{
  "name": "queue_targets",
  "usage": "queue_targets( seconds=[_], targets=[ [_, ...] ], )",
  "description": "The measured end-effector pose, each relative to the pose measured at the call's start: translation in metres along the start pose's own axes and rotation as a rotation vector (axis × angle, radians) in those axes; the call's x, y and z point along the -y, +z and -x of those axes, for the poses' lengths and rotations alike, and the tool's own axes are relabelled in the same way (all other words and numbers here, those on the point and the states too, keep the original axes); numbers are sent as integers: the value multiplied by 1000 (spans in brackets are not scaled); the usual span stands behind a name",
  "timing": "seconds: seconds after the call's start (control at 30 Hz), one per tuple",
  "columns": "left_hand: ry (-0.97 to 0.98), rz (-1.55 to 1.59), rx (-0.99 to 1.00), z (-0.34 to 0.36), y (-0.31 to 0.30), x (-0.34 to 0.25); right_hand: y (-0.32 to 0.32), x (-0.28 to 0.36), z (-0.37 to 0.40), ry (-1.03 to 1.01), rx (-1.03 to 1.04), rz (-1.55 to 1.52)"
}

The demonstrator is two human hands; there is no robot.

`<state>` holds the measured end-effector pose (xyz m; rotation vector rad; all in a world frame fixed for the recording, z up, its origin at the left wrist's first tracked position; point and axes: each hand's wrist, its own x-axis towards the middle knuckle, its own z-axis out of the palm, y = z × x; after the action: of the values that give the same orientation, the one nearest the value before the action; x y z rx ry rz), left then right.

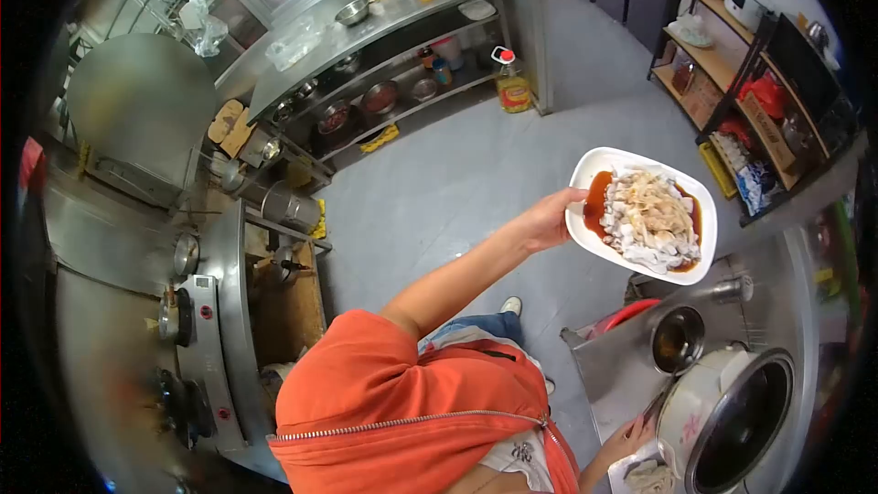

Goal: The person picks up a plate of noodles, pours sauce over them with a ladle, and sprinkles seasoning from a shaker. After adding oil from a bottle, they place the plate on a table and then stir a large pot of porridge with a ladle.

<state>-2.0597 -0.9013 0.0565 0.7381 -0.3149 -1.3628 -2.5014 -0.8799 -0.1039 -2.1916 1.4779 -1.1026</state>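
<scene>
My left hand [549, 220] grips the near edge of a white rectangular dish [578, 242], its thumb over the rim. In the dish lie chopped white, soft-looking pieces [631, 224] topped with pale strips, around which reddish-brown sauce [597, 201] pools. At the lower right, my right hand [626, 441] is closed beside a large white cooker [686, 416]; its fingers appear to be on a thin handle, mostly hidden. Close by are a round metal pot [679, 340] of brown liquid and, below the hand, another white dish [617, 471] with pale food.
A steel counter [604, 384] bears the cooker and pot. Across the grey floor stand a steel shelf table [384, 32], an oil jug [512, 82] and a wooden rack [718, 64]. A gas stove [203, 357] is at the left.
</scene>
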Motion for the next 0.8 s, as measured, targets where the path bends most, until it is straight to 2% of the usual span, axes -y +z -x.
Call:
queue_targets(
  seconds=[0.07, 0.1, 0.2, 0.3, 0.4, 0.5, 0.57, 0.63, 0.73, 0.8],
  targets=[
    [-21, 2, 10, -1, 2, -4, -5, -8, 8, -113, -9, 141],
    [-30, 2, 2, -1, 3, -7, -9, -7, 12, -105, 0, 141],
    [-62, 16, -31, -3, 6, -14, -27, 19, 15, 272, 206, 206],
    [-98, 10, -7, 0, 13, -11, -27, 6, 41, 362, 178, 358],
    [-84, 2, 10, -2, 16, -5, -20, -21, 71, 387, 115, 434],
    [-92, 26, 3, 0, 13, 1, -16, -28, 81, 400, 159, 510],
    [-97, 50, -87, 2, 14, 4, -16, -33, 86, 395, 155, 538],
    [-87, 58, -85, -6, 9, 7, -9, -40, 82, 388, 151, 570],
    [-93, 58, -92, -9, 3, 16, -19, -30, 73, 391, 172, 654],
    [-86, 43, -98, -14, 1, 16, -15, -4, 51, 326, 79, 722]
  ],
)
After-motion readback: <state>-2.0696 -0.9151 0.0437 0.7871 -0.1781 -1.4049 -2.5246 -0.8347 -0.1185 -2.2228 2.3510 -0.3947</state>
